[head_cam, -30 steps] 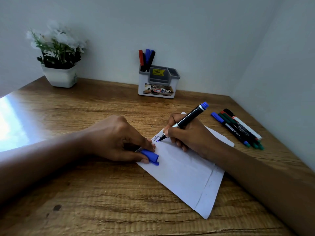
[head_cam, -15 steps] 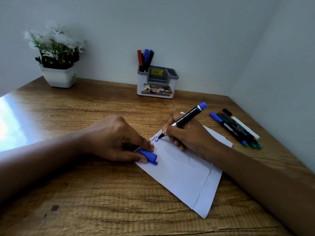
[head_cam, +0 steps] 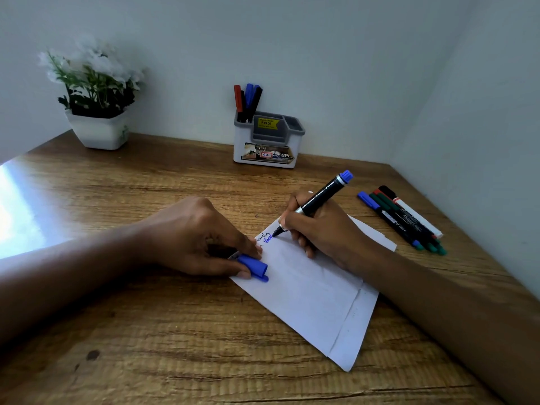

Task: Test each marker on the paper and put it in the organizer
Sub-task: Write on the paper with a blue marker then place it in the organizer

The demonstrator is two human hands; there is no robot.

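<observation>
At the far-left corner of the paper [head_cam: 309, 287], the nib of the blue marker [head_cam: 318, 200] touches the sheet at a short blue scrawl, just below a black one. Right hand [head_cam: 321, 229]: fingers clenched round the barrel low down in a pen grip, heel on the paper. Left hand [head_cam: 193, 238]: fingers pinch the blue cap [head_cam: 254, 267] at the sheet's left edge, resting there on the worktop [head_cam: 146, 331]. Organizer [head_cam: 267, 141] stands far centre against the wall, with red, blue and black markers upright in its left compartment. Untested markers [head_cam: 403, 220] lie in a row to the right.

Step in hand, as I judge: proving the ink. Light pressure, short stroke, left hand steadying the sheet so it does not skid. Seat the cap fully before carrying the marker to the organizer.
</observation>
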